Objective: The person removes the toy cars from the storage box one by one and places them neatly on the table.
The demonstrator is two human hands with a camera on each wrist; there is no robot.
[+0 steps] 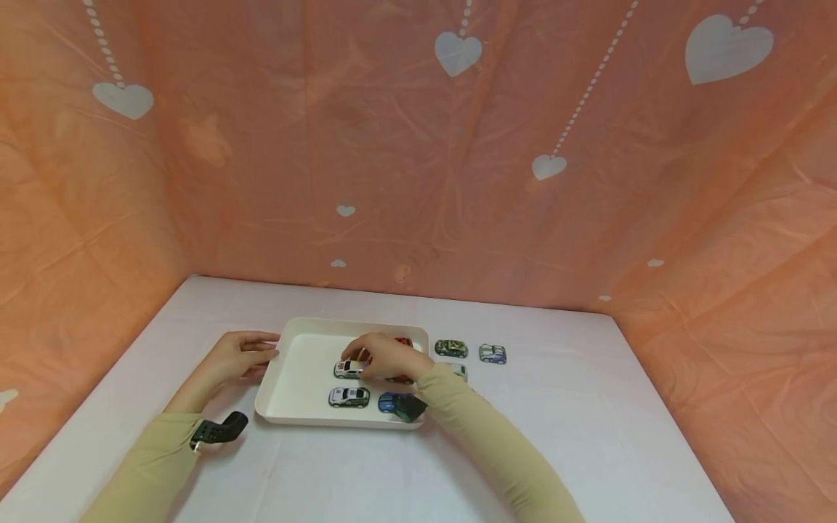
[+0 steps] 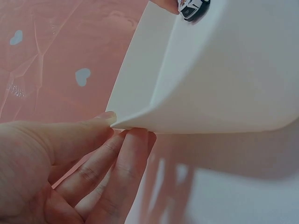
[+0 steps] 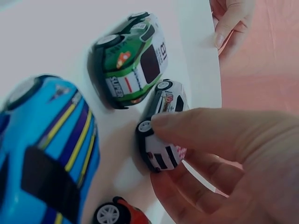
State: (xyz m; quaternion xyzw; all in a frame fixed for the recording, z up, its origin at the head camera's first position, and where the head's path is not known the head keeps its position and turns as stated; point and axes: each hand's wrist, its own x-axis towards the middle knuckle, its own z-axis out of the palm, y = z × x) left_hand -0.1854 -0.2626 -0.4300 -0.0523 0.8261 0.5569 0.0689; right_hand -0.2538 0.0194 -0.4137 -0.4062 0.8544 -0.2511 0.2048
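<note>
My left hand point(image 1: 237, 356) pinches the left rim of a white tray point(image 1: 294, 396), its thumb at the edge and its fingers just outside and below, as the left wrist view shows. Over the tray, my right hand point(image 1: 391, 357) pinches a white toy car point(image 3: 163, 135) with thumb on one side and fingers on the other. Beside that car is a green and white toy car point(image 3: 133, 63). A blue toy car point(image 3: 56, 149) with yellow and purple stripes lies nearer the wrist. Red toy cars point(image 1: 404, 341) are partly hidden behind my right hand.
Right of the tray, a green patterned toy car point(image 1: 451, 349) and a white and blue toy car point(image 1: 493, 354) stand on the white table point(image 1: 588, 407). Another pale car point(image 1: 461, 371) is partly hidden by my right sleeve. An orange curtain point(image 1: 392, 181) with hearts surrounds the table.
</note>
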